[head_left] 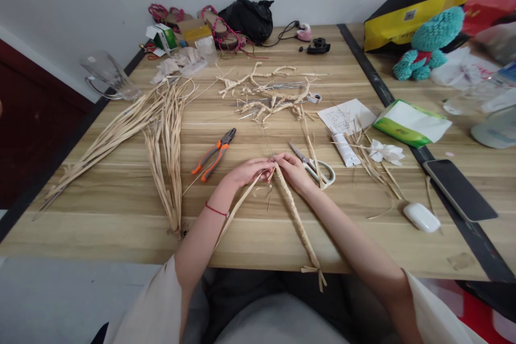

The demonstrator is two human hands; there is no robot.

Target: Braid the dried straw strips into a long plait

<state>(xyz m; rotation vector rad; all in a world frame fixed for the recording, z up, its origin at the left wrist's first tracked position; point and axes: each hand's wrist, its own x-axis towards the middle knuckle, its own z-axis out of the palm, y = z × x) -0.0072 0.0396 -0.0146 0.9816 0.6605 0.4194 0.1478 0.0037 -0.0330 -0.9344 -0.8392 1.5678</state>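
Observation:
A long braided straw cord (296,217) runs from the middle of the wooden table (121,215) down past its near edge, ending in a frayed tail. My right hand (293,172) pinches the top of the braid with closed fingers. My left hand (246,172) is closed on a loose flat straw strip (236,209) that trails down toward my lap. Both hands meet at the braid's upper end.
Orange-handled pliers (213,158) lie left of my hands, scissors (314,167) right. Bundles of loose straw (161,134) spread left. Wrapped straw branches (270,94) lie further back. A phone (459,189), white earbud case (421,216), tissue pack (411,123) and teal crocheted toy (431,40) sit right.

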